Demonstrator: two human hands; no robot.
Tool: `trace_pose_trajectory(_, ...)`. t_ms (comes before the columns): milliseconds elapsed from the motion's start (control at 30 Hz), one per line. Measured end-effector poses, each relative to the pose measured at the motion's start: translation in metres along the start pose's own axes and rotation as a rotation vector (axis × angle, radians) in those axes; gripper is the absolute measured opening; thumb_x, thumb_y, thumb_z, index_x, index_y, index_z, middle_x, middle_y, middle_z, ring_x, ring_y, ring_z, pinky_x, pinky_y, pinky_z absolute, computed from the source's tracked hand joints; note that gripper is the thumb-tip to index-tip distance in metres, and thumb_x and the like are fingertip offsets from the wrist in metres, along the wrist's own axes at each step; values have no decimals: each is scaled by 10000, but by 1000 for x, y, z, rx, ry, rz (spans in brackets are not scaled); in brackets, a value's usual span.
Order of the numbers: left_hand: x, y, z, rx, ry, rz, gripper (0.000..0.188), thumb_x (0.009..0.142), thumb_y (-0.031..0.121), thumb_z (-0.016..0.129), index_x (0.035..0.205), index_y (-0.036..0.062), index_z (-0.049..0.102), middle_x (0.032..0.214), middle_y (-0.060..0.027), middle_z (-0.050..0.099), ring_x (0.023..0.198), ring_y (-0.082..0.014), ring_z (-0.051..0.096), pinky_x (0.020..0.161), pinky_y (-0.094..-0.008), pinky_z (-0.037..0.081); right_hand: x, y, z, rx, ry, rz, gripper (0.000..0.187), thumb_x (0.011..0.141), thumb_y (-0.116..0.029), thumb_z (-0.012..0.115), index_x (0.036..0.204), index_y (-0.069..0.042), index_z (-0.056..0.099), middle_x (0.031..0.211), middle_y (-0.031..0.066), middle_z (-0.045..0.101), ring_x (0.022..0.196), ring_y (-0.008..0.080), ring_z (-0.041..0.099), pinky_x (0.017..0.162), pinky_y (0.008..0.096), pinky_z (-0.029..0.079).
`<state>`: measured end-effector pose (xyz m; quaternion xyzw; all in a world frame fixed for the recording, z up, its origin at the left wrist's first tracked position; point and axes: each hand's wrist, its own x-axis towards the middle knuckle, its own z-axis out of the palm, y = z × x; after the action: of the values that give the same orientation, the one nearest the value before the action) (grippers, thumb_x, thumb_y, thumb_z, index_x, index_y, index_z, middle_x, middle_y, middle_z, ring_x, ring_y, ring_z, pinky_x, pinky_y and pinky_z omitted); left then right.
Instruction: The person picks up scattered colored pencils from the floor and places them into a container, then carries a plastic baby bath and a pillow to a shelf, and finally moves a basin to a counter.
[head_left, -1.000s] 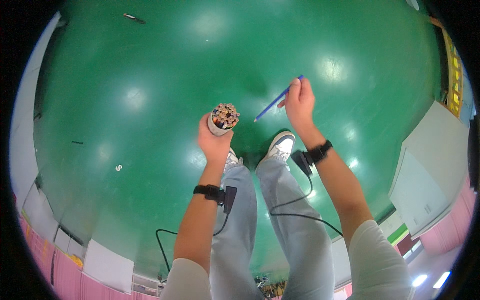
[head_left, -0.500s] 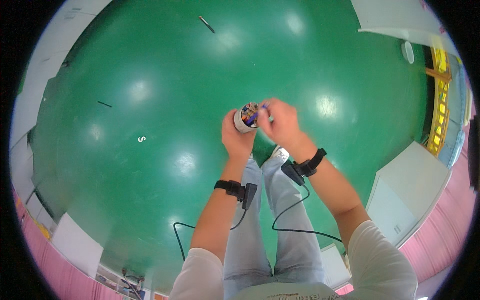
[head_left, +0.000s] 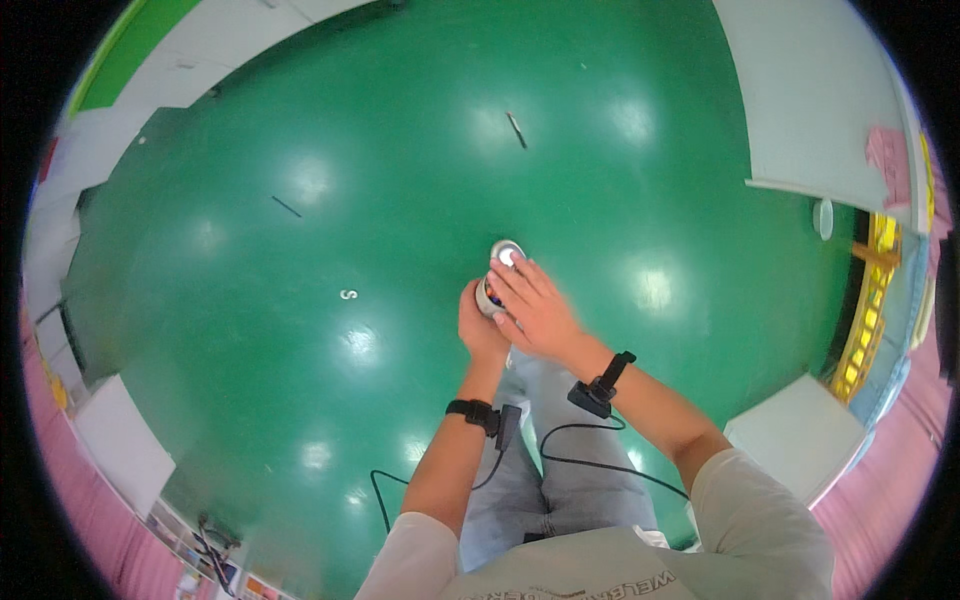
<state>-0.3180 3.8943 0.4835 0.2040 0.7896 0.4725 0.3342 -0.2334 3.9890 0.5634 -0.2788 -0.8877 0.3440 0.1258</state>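
Note:
My left hand (head_left: 483,322) is wrapped round a short whitish cup (head_left: 486,303) held in front of my legs. Blue and orange bits of its contents show at the opening; my right hand hides most of the rest. That right hand (head_left: 536,308) lies flat across the cup's top, fingers stretched out. Under and just beyond its fingertips is a round silvery piece with a white middle (head_left: 507,254), much like a lid. Whether it is joined to the cup I cannot tell.
On the green floor (head_left: 420,200) lie a dark pen (head_left: 516,130), a thin dark stick (head_left: 287,207) and a small white curved piece (head_left: 348,295). A white bowl (head_left: 823,219) stands at the right by a yellow rack (head_left: 868,320). Black cables hang from both wrist straps.
My right hand was pinching at the cup's mouth beside a purple item; now it lies flat over the cup. A round silvery piece has come into sight. The whole view has shifted.

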Motion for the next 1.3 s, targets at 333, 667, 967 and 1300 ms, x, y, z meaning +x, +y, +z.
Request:
trace_pose_trajectory(333,110,46,-160,9,319,59,507,717,137,741,1167,22,540,1085,-147,615,977,-297,616,836,-367,497,190,-112,42,123,-131,-293,557,867,-215,539,1359,9,405,1446,192,355,1344,395,315,1093,484,287)
trace_pose_trajectory(667,231,-66,-290,-101,587,-244,594,707,187,763,1217,22,505,1072,-152,633,964,-295,626,832,-364,494,365,-181,244,191,-410,-392,326,873,-142,521,1176,-28,562,1255,179,532,1231,367,458,1034,446,372)
trace_pose_trajectory(967,284,-219,-403,-57,985,-468,623,584,88,801,1135,24,519,992,-137,645,892,-255,647,813,-359,506,504,-76,491,-196,-645,324,339,893,-331,517,992,-26,628,1019,174,663,940,341,638,788,427,512)
trace_pose_trajectory(1300,288,-306,-364,-44,908,-639,792,618,37,787,1311,-19,408,1187,-120,563,1056,-193,572,903,-311,473,498,40,669,-671,-868,214,258,918,-184,426,1056,1,541,971,180,678,910,344,664,754,437,536)
